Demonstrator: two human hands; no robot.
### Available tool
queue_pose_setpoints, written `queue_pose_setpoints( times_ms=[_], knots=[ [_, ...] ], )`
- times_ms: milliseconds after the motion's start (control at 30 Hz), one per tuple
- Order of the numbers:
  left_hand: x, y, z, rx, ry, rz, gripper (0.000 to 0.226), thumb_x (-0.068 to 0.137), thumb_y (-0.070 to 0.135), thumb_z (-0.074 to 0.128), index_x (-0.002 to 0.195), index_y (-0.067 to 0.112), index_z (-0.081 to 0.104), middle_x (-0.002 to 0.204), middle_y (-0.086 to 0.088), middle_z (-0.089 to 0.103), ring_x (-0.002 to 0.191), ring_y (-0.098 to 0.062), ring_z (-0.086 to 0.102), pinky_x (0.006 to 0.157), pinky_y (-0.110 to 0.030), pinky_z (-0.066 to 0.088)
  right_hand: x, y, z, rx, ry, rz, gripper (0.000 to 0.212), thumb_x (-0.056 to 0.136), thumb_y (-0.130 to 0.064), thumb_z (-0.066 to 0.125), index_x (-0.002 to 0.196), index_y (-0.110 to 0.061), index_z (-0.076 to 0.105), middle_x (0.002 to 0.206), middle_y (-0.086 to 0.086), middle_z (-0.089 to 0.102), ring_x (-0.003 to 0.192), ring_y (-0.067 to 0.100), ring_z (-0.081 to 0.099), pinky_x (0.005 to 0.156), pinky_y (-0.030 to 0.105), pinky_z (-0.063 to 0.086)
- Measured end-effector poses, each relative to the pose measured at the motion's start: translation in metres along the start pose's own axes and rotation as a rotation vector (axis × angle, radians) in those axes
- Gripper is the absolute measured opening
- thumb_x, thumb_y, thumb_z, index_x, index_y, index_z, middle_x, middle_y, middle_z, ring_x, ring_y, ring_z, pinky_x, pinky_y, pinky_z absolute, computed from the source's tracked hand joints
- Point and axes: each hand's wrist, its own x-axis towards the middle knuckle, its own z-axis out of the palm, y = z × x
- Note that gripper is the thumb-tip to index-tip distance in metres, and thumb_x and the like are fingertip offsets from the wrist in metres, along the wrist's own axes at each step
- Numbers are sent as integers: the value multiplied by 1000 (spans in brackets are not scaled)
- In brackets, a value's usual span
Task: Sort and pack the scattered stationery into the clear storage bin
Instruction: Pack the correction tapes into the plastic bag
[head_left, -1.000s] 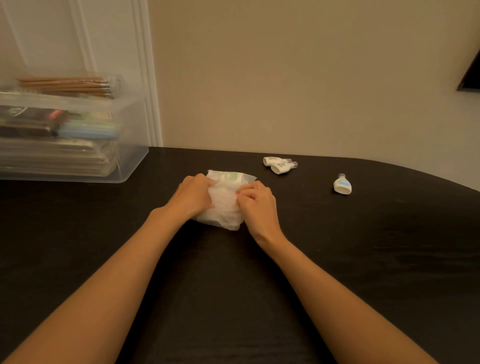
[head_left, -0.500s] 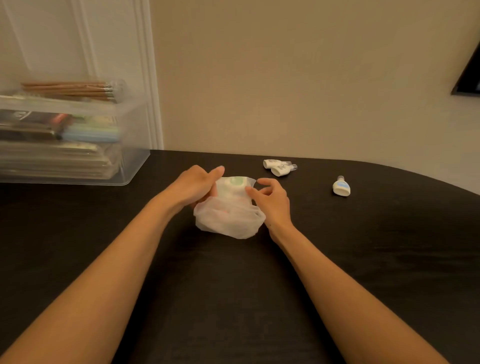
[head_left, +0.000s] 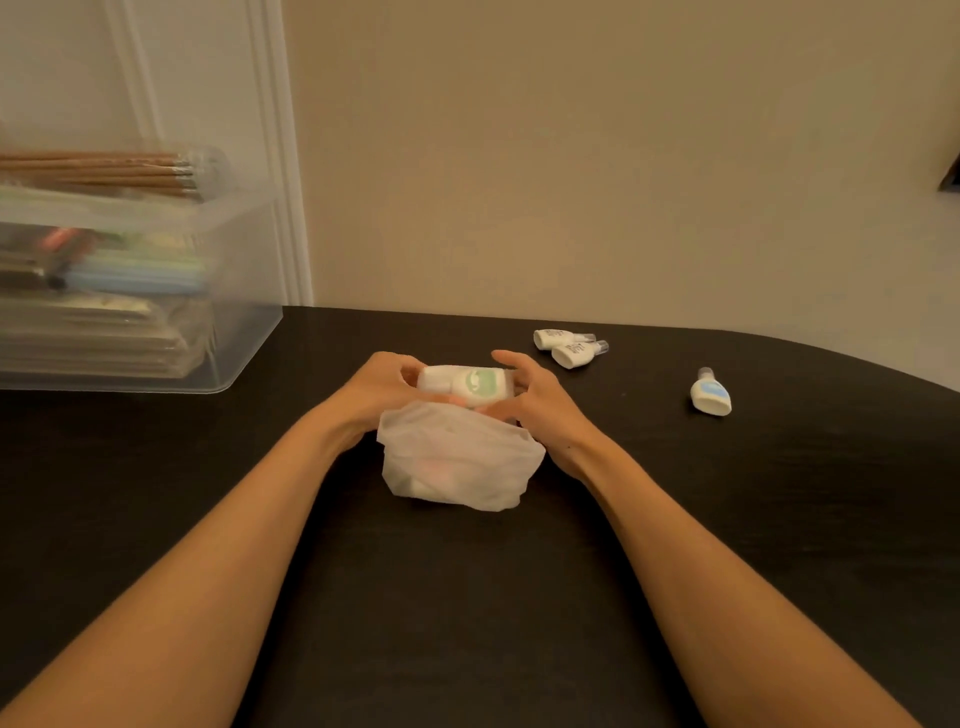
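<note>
Left hand (head_left: 379, 387) and right hand (head_left: 535, 400) clasp small white green-labelled bottle (head_left: 470, 385) between them. Flimsy white plastic bag (head_left: 457, 462) just below: light, limp, probably slippery; grip bottle body.

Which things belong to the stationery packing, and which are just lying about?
Job: clear storage bin, white bag, green-labelled pack gripped by left hand and right hand, two small bottles, blue-labelled bottle.
Background only: door trim, dark wall frame.

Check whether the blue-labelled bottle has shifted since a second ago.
No. The blue-labelled bottle lies where it was, right of the bottle pair.
</note>
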Motion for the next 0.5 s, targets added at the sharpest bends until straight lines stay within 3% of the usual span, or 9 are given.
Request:
queue_pose_setpoints(
  times_ms=[100, 267, 367, 433, 500],
  knots=[
    [0, -3, 0, -13, 46, 75, 32, 72, 29, 77, 96, 12, 65, 97, -3, 65, 92, -21, 61, 80, -35, 51, -1, 3, -1, 15, 21, -49, 64, 76, -5, 71, 133, -21, 46, 130, 3, 51, 118, 19, 51, 95, 32, 47],
    [-6, -1, 1, 82, -8, 251, 46, 80, 21, 71, 124, 18, 57, 117, 3, 50, 110, -15, 50, 88, -25, 42, -4, 3, 1, -44, 40, -97, 42, 78, -24, 73, 117, -20, 58, 115, -1, 60, 107, 15, 57, 91, 35, 51],
    [-10, 5, -2, 127, -78, 272, 44, 81, 19, 70, 123, 18, 58, 109, 7, 54, 102, -11, 51, 77, -16, 41, -5, 3, 2, -113, 85, -110, 41, 79, -29, 72, 116, -18, 58, 114, 0, 60, 107, 15, 57, 90, 31, 50],
    [-11, 6, -6, 193, -77, 257, 39, 80, 21, 71, 117, 19, 61, 112, 8, 53, 103, -10, 49, 82, -21, 42, -7, 3, 2, -120, 94, -141, 49, 80, -28, 71, 125, -20, 53, 118, 2, 61, 111, 15, 56, 90, 27, 48],
    [-11, 7, -8, 259, -23, 264, 25, 78, 22, 72, 102, 19, 65, 112, 7, 53, 104, -13, 50, 89, -28, 44, -8, 3, 1, -95, 62, -152, 59, 82, -25, 69, 136, -25, 44, 122, 5, 61, 114, 16, 55, 94, 32, 48]
  ],
)
